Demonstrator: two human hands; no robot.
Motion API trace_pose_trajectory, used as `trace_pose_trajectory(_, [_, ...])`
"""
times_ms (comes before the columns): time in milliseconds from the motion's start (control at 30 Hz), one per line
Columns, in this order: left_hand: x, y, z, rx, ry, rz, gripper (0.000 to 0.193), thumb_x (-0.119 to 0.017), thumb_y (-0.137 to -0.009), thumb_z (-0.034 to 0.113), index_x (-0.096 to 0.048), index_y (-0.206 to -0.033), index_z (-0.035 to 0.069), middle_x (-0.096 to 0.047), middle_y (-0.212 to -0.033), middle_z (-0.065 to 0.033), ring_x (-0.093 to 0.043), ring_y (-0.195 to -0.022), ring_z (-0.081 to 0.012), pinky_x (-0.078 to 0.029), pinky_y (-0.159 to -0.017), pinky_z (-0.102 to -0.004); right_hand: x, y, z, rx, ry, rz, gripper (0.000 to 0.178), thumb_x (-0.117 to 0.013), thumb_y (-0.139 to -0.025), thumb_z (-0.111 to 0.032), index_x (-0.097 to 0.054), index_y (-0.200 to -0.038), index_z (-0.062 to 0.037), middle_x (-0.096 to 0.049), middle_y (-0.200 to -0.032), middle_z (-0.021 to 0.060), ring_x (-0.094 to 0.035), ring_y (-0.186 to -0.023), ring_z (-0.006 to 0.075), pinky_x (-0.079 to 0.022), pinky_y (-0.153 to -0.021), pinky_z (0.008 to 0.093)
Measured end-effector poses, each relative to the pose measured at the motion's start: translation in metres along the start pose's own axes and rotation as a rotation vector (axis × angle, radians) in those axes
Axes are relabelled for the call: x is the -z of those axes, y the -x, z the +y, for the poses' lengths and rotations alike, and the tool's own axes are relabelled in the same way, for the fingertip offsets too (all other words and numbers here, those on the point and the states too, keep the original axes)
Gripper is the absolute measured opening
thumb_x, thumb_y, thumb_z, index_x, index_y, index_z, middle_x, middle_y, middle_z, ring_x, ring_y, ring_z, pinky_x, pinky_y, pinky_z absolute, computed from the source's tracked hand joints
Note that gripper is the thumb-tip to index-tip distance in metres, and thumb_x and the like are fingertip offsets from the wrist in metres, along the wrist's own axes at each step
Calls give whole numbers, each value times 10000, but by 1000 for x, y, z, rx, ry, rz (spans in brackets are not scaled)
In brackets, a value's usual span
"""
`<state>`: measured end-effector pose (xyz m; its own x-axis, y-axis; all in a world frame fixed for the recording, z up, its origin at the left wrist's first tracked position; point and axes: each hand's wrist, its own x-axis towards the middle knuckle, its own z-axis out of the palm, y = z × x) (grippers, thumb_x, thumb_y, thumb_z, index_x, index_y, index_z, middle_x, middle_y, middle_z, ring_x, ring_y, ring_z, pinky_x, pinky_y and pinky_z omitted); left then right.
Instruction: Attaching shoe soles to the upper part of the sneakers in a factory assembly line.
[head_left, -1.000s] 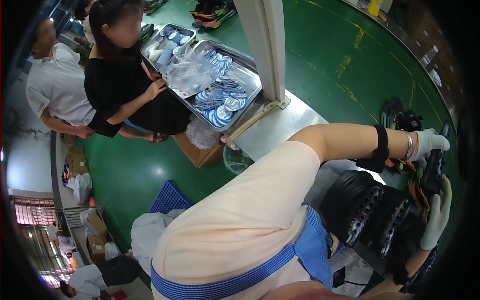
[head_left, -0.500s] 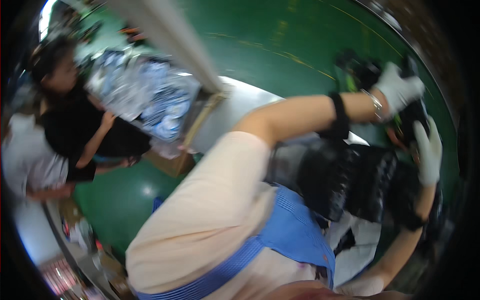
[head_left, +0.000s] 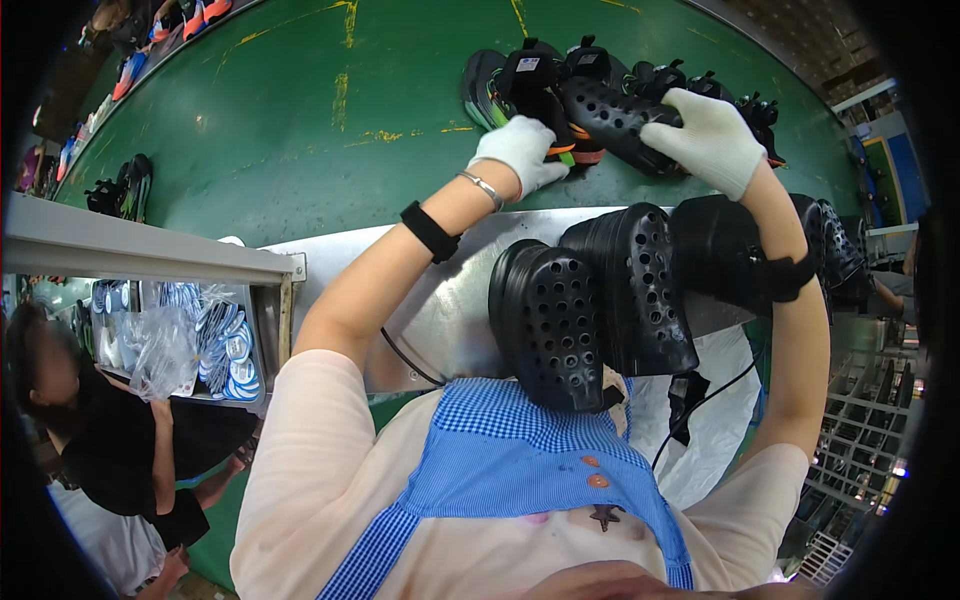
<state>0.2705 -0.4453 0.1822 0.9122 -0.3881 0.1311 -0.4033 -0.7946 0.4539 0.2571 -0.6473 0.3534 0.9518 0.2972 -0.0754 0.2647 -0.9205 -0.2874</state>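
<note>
My left hand (head_left: 520, 158), in a white glove, is closed on the near end of a black shoe (head_left: 535, 100) with orange and green along its sole. Its fingertips are partly hidden against the shoe. Just to the right, my right hand (head_left: 708, 142), also gloved, grips one end of a black clog-shaped piece (head_left: 612, 118) with round holes. This piece lies slanted beside the shoe, over other shoes, and its other end points toward the far left. Nearer my body, several similar black perforated pieces (head_left: 566, 330) stand in a row along a metal ledge (head_left: 440, 300).
More black shoes (head_left: 710, 88) line the green surface (head_left: 260, 130) beyond my hands. A pair (head_left: 128, 185) stands far left. On the left, a grey beam (head_left: 150, 245) passes above a tray of bagged blue-and-white pieces (head_left: 235, 350), with a person (head_left: 110, 430) beside it. Racks stand right.
The view has swung and sharpened, so my hands now show in the upper middle rather than at the far right. The black clog-shaped piece shows plainly in my right hand now.
</note>
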Motion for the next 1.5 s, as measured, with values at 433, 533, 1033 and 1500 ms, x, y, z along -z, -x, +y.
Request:
trace_pose_trajectory(433, [-10, 7, 1, 15, 4, -40, 339, -690, -808, 367, -693, -908, 43, -671, -968, -161, -627, -913, -349, -531, -773, -432, -39, -82, -19, 107, 125, -325, 514, -596, -760, -430, -649, -872, 68, -648, -779, 258, -665, -758, 362, -528, -728, 381])
trace_pose_trajectory(533, [-9, 9, 2, 33, -16, -34, 303, -681, -828, 359, -703, -898, 64, -674, -937, -131, -627, -976, -309, -548, -800, -420, -52, -96, -34, 122, 319, -270, 457, -531, -763, -346, -716, -945, 29, -684, -932, 245, -679, -907, 362, -540, -844, 388])
trace_pose_trajectory(1033, [1, -1, -2, 131, 30, -291, 394, -654, -820, 420, -713, -962, 57, -699, -948, -159, -666, -858, -327, -533, -789, -417, -126, -118, -46, 159, 273, -256, 377, -605, -863, -371, -728, -995, -40, -707, -987, 201, -680, -947, 359, -542, -840, 433])
trace_pose_trajectory(1500, [18, -24, -2, 62, -146, -571, 431, -646, -794, 431, -733, -970, 48, -709, -969, -184, -677, -899, -331, -529, -836, -383, -131, -138, -56, 334, 536, -259, 274, -608, -892, -328, -752, -1002, -123, -727, -1009, 119, -704, -930, 301, -561, -756, 430])
